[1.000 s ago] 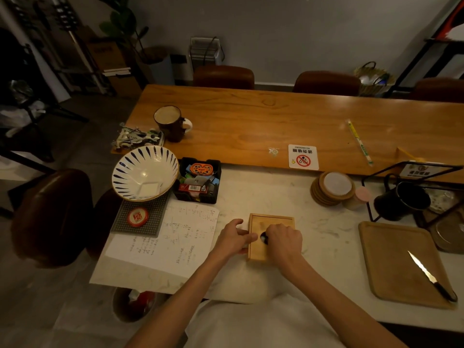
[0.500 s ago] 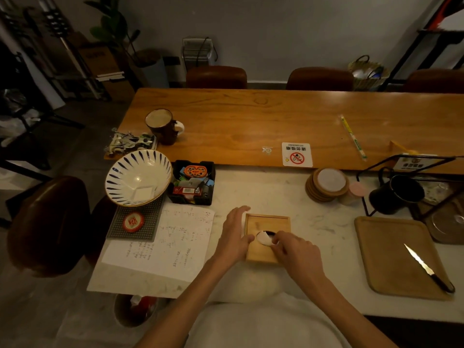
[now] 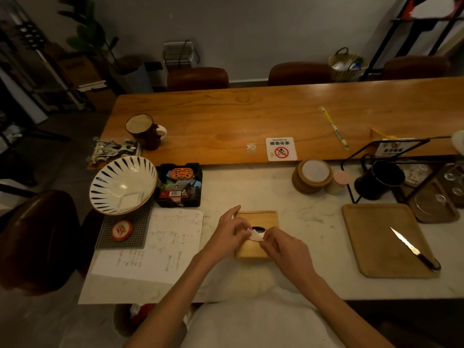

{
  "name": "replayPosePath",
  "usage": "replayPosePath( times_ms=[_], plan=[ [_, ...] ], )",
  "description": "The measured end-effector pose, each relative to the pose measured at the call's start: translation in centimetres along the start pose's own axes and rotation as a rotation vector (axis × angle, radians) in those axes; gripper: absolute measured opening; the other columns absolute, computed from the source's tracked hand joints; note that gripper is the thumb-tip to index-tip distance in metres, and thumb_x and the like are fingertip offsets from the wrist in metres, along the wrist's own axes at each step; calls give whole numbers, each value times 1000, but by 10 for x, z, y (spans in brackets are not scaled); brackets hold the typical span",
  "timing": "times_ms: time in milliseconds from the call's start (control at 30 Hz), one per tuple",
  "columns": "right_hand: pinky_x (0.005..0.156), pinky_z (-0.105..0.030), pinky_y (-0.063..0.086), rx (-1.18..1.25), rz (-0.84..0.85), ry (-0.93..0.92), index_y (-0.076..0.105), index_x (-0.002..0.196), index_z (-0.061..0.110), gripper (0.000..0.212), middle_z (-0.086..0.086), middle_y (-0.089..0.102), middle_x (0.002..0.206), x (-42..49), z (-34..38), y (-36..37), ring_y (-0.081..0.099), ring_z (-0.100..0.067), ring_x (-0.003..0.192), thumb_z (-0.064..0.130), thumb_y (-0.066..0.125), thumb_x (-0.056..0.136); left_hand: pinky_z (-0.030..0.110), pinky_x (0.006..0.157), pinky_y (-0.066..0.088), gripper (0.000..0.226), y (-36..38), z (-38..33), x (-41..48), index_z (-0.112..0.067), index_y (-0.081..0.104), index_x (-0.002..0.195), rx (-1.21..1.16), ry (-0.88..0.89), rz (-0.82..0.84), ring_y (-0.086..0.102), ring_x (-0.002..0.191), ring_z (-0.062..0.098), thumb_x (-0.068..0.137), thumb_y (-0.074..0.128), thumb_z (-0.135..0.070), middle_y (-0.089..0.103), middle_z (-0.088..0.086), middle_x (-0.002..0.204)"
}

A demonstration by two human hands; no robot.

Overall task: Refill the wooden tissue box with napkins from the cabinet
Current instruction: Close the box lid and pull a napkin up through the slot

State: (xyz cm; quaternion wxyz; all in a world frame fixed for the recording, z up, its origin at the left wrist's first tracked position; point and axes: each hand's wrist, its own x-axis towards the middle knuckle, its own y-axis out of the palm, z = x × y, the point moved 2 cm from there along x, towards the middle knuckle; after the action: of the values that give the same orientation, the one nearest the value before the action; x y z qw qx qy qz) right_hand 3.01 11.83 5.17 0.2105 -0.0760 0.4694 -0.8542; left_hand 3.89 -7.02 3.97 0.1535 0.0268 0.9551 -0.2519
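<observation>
A small wooden tissue box (image 3: 261, 218) lies on the white marble counter (image 3: 251, 192) in front of me, its lid closed, with a dark oval slot in the top. A white napkin (image 3: 256, 236) corner sticks out of the slot. My left hand (image 3: 229, 234) rests on the box's left edge and pinches the napkin with thumb and forefinger. My right hand (image 3: 283, 249) covers the box's near right part and pinches the same napkin from the right. The napkins inside the box are hidden.
Left of the box lie a handwritten paper sheet (image 3: 160, 247), a striped bowl (image 3: 123, 184) and a black tray of small items (image 3: 179, 184). To the right are stacked coasters (image 3: 312, 175), a black pitcher (image 3: 379, 179) and a wooden board (image 3: 384, 239) holding a knife (image 3: 414, 248). A wooden table (image 3: 251, 116) lies beyond.
A second ago my right hand covered the slot with no napkin showing. A white napkin corner has since come up through the slot, and my left hand has closed in to pinch it too.
</observation>
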Motion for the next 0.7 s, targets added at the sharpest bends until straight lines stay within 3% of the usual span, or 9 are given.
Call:
replayPosePath(
  times_ms=[133, 333, 467, 567, 700],
  plan=[
    [53, -22, 31, 64, 27, 20, 59, 101, 33, 19, 16, 43, 61, 10, 2, -3, 46, -5, 59, 45, 63, 86, 29, 106, 33, 12, -3, 1, 1, -17, 74, 97, -97, -1, -12, 31, 138, 12, 89, 65, -16, 32, -3, 153],
    [56, -22, 41, 69, -12, -38, 62, 86, 28, 14, 15, 52, 86, 25, 6, -5, 46, -2, 66, 40, 70, 82, 37, 110, 37, 14, -4, 1, 1, -20, 72, 98, -129, 18, -47, 34, 136, 10, 92, 61, -15, 38, -3, 150],
    [59, -23, 36, 124, 78, -10, 59, 86, 29, 14, 18, 49, 71, 34, 1, -8, 47, -3, 64, 38, 69, 82, 41, 111, 38, 8, -3, 4, 2, -20, 66, 94, -79, 27, -80, 36, 138, 14, 89, 63, -15, 40, -4, 148],
    [58, -22, 35, 63, 150, -66, 58, 92, 28, 16, 19, 48, 65, 35, 3, -8, 48, -6, 66, 43, 63, 87, 37, 113, 31, 7, -1, 3, 2, -20, 69, 93, 78, 48, -26, 31, 141, 18, 89, 64, -17, 31, -3, 155],
    [64, -30, 42, -114, 198, -184, 53, 106, 25, 24, 6, 68, 92, 40, 9, -5, 63, -19, 83, 46, 50, 94, 29, 114, 21, 15, -3, -2, 4, -19, 71, 101, 246, 118, 14, 22, 145, 19, 94, 58, -16, 24, 0, 159]
  ],
)
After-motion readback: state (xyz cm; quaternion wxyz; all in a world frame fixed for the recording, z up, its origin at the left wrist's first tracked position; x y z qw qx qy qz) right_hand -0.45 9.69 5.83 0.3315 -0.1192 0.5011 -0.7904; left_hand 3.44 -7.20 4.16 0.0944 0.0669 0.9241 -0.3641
